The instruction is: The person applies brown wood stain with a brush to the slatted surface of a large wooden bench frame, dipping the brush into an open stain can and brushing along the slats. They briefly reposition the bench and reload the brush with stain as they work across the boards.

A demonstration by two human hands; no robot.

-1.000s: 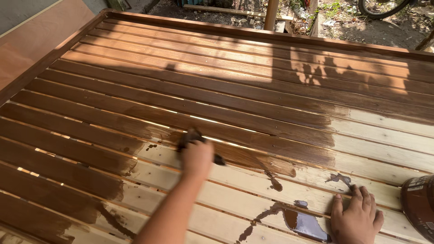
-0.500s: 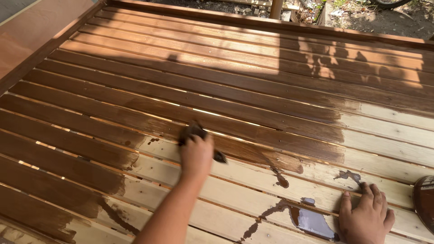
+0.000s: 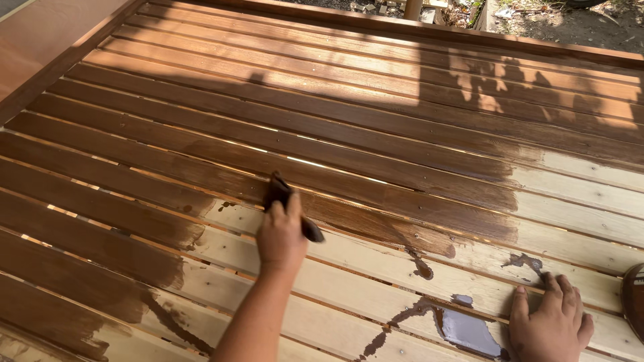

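Staining is in hand. The left hand [image 3: 282, 234] has its fingers closed around a dark-bristled staining brush [image 3: 287, 201], bristles pressed to the slatted wooden deck panel [image 3: 402, 121] at the edge between wet brown stain and bare pale wood. The right hand [image 3: 550, 328] lies flat, fingers spread, holding nothing, beside a round brown container [image 3: 634, 308]. In my judgement, covering the adjoining bare slat calls for even strokes along the grain.

Slats [image 3: 376, 127] dark brown stained, pale bare wood lower right; brush [image 3: 285, 201] blackish; spilled stain patch [image 3: 466, 330] grey-sheened.
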